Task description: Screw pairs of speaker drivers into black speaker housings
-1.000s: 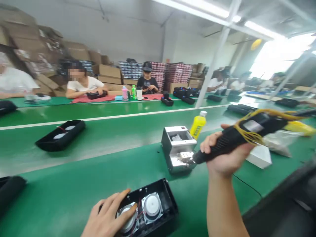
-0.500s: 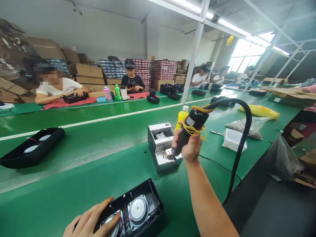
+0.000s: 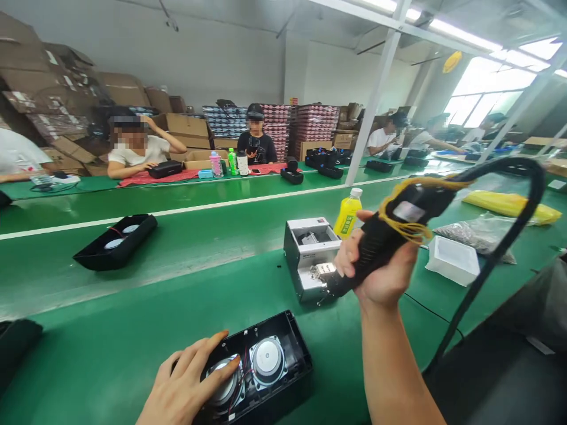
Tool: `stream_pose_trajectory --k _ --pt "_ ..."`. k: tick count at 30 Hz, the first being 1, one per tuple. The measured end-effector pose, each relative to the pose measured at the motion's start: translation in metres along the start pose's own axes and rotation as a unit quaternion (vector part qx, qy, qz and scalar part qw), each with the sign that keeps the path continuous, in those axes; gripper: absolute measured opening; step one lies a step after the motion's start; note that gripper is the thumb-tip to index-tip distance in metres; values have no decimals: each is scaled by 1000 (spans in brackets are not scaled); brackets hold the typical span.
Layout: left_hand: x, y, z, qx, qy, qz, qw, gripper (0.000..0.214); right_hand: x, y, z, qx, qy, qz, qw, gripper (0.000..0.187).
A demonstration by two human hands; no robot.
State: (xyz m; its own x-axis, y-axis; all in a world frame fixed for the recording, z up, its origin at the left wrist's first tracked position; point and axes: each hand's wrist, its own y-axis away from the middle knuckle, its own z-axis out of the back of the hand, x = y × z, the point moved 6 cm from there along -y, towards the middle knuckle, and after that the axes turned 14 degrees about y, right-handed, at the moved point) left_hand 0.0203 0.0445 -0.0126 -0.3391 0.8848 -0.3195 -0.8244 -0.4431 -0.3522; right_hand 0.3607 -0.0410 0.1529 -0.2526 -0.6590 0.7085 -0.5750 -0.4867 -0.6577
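My right hand (image 3: pixel 383 265) is wrapped round a black electric screwdriver (image 3: pixel 398 215) with a yellow cord wound about it and a thick black cable. The screwdriver's lower end is at the front of a silver screw feeder (image 3: pixel 305 274), its tip slanting down to the left. A black speaker housing (image 3: pixel 283 383) lies open side up on the green table, two round speakers (image 3: pixel 268 361) and thin red wires inside. My left hand (image 3: pixel 188 378) grips the housing's left end, fingers reaching over the rim and the nearer speaker, which it partly covers.
A yellow bottle (image 3: pixel 348 213) stands behind the feeder. To its right are a white tray (image 3: pixel 452 260), a bag of small screws (image 3: pixel 472 231) and a yellow bag (image 3: pixel 514 206). Another housing (image 3: pixel 116 242) lies at left on the belt. People sit across the table.
The screwdriver has tilted and its lower end has come off the feeder's top to its front. The view has turned left. My left hand stays on the housing.
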Motion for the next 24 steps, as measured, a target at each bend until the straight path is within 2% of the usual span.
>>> stream_pose_trajectory --k 4,9,12,16,19,24 --pt "-18 -3 19 47 67 1 997 87 24 10 -34 24 -81 -10 996 64" --pt "-25 5 40 112 143 113 977 82 29 40 -91 68 -175 -79 979 56" --pt "-24 12 40 108 169 142 969 80 21 62 -125 97 -220 -124 963 59" --pt "-23 13 38 66 193 133 970 73 7 92 -162 172 -248 -176 937 61" --pt "-26 8 39 54 201 119 971 65 -2 110 -178 211 -243 -200 925 57" --pt "-30 3 44 38 226 92 969 56 -9 129 -188 243 -211 -209 923 54"
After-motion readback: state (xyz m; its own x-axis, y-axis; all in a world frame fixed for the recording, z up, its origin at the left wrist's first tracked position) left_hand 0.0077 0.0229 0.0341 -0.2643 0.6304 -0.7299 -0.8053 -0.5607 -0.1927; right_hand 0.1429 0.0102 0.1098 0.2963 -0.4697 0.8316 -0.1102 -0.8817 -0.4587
